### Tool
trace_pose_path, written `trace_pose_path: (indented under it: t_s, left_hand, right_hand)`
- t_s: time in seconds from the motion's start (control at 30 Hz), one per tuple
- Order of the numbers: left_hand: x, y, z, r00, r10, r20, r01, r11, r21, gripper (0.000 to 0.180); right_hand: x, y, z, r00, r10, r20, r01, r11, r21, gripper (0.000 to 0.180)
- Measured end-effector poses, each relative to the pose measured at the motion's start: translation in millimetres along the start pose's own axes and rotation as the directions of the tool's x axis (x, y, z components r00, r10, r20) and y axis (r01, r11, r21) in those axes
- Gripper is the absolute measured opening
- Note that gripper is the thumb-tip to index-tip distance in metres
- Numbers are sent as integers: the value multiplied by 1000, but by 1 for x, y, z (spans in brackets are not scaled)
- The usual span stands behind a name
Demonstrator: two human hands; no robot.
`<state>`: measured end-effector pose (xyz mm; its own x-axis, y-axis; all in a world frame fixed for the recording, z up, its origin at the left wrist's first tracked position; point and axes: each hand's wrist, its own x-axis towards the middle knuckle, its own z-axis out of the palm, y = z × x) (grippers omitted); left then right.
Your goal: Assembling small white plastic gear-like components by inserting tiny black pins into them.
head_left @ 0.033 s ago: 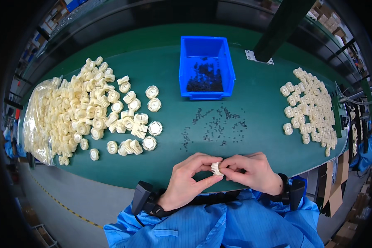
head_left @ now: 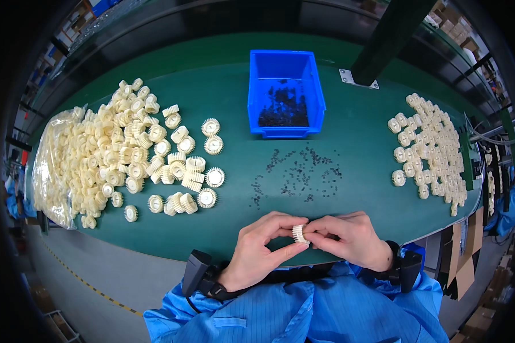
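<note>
Down at the near edge of the green table, the left hand and right hand meet, both pinching one cream ribbed wheel between thumbs and fingertips. Just beyond the wheel lies a scatter of small black parts. Farther back stands a blue bin holding more dark parts. Left of the bin spreads a big heap of cream wheels; right of it, a smaller cluster of wheels.

Gear in hands: the cream ribbed gear is mostly covered by fingertips.
Loose black parts: too small to identify.
Bin contents: indistinct.
</note>
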<state>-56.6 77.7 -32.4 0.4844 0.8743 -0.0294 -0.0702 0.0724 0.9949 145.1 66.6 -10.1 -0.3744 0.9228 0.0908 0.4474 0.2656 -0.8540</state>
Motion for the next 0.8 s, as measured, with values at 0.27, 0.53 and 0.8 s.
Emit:
trace_pose_path:
  t_s: [0.27,0.53,0.8]
  left_hand:
    - [1,7,2,996,-77,40,83,979,-184,36]
    - [2,-2,7,993,-7,-114,8,1000,2,27]
    - [1,13,6,979,-72,-193,117,965,235,28]
  right_hand:
    - [-7,-2,15,974,43,-223,-43,999,3,20]
    - [1,-7,23,983,52,-178,-59,998,-37,24]
    - [6,-18,30,956,235,-175,-237,971,14,27]
